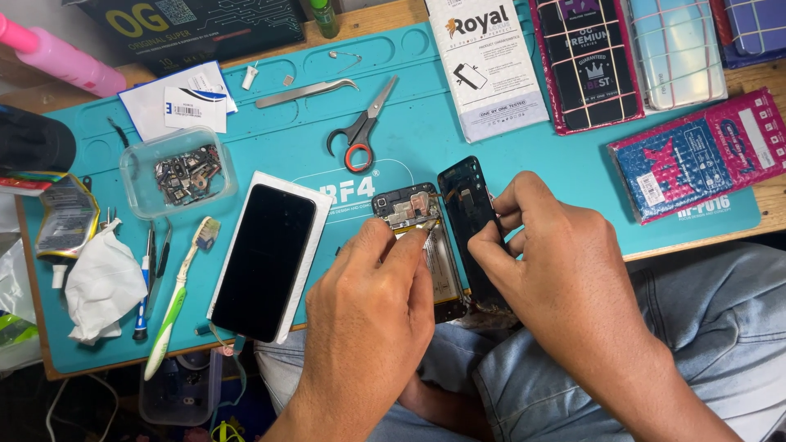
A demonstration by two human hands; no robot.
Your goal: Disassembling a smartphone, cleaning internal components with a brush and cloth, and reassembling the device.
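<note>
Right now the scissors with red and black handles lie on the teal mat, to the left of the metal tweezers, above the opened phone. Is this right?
Not quite. In the head view, the scissors lie on the teal mat to the right of the metal tweezers, above the opened phone.

White box point(490, 61), black-red pack point(586, 64) and pale pack point(678, 51) along the top; pink-blue pack point(700, 154) right; black screen point(264, 261) centre-left

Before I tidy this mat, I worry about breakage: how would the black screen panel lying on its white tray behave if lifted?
The black screen panel looks thin and flat, so probably light but fragile, apt to crack if flexed. Its glossy face may be slippery. It lies loose on the white tray, partly overhanging the teal mat edge, so a push could slide it off.
</note>
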